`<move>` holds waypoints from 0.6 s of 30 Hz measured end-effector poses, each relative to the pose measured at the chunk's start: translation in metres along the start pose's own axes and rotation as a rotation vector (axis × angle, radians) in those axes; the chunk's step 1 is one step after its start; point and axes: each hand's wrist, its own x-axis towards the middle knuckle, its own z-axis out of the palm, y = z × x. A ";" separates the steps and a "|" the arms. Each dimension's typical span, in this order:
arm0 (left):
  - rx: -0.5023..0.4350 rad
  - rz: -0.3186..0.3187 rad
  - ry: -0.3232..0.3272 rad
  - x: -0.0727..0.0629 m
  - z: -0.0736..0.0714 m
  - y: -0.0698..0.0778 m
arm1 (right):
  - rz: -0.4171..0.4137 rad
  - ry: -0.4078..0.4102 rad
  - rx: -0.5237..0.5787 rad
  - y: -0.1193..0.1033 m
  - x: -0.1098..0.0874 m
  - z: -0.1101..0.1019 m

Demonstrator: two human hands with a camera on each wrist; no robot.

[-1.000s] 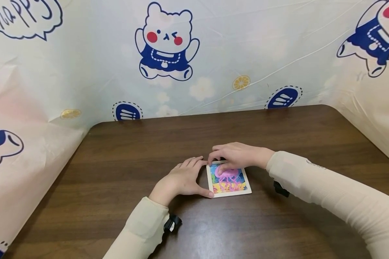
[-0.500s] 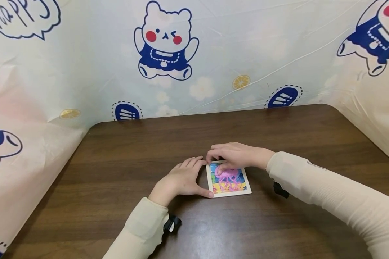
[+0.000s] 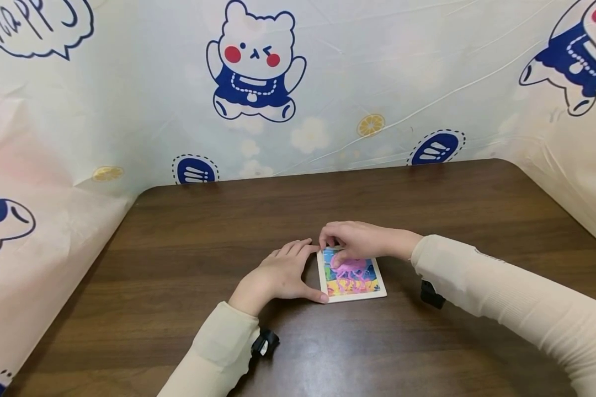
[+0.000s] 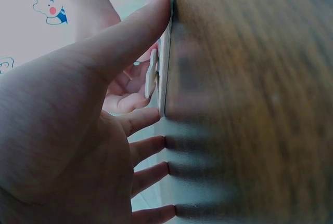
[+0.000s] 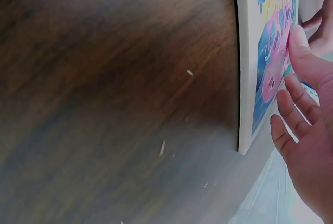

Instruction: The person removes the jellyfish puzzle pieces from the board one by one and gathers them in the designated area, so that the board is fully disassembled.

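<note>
Cartoon cloth backs the table, where a jellyfish board lies; the left hand, grip spread, braces its left edge, seemingly for steadiness; the right hand pinches a thin piece.

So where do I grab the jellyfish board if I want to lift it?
Probably by the right side of its pale border, coming in low from the right. The jellyfish board lies flat on the table, so the thin outer edge is the likeliest part to pinch. That side is uncovered, while the left grip spans the left edge.
</note>
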 end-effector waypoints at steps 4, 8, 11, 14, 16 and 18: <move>0.002 -0.001 0.001 -0.001 -0.002 0.001 | -0.006 0.006 0.073 -0.002 0.000 0.001; 0.006 0.000 0.002 -0.002 -0.001 -0.001 | -0.005 0.023 0.127 0.000 0.000 0.004; 0.008 0.001 -0.003 -0.002 0.000 -0.002 | 0.005 0.046 0.134 0.000 0.000 0.007; 0.006 0.001 -0.007 -0.001 0.000 -0.002 | 0.008 0.074 0.113 -0.001 -0.002 0.008; 0.009 -0.002 -0.018 0.000 0.000 -0.001 | 0.006 0.089 0.096 -0.002 -0.003 0.008; 0.010 -0.006 -0.022 0.000 -0.001 0.000 | 0.007 0.101 0.092 -0.003 -0.004 0.008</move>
